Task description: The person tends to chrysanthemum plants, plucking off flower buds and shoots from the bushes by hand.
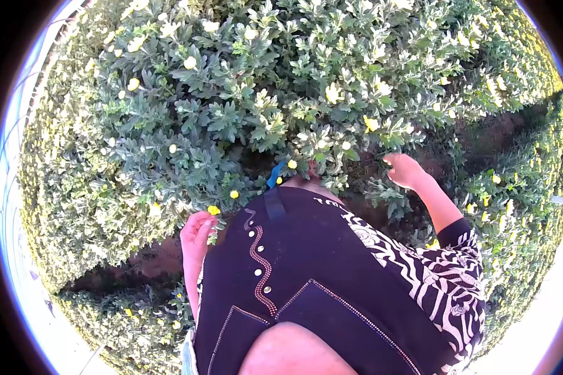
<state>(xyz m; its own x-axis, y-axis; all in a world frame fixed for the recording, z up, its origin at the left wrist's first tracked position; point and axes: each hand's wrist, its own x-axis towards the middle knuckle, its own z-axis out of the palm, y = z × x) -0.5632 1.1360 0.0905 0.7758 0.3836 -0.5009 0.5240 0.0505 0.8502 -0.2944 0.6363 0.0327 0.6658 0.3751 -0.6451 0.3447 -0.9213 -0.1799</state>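
1. Bringing left hand [199, 226] up against a yellow flower [213, 210], beside the black garment [306, 256]; bending fingers and thumb close together, touching the bloom's lower edge, without showing clearly whether gripping.
2. Holding right hand [403, 170] out over foliage on the far side of the garment, well apart from the left; curling fingers loosely inward, leaving a small gap at the thumb, without showing whether holding anything.
3. Carrying small white marks [326, 201] like lettering along the garment's upper edge, too small to read; showing no other legible writing.
4. Peeking out between leaves and garment: a blue item [273, 177], just beside a dark strap [274, 205] and low yellow buds.
5. Running wavy studs and pale round buttons [258, 272] down the garment; covering right upper arm with a black-and-white patterned sleeve [447, 281].
6. Spreading densely all around, leafy plants [231, 75] bearing scattered yellow blooms, partly blocking sight of the shaded soil [494, 134].
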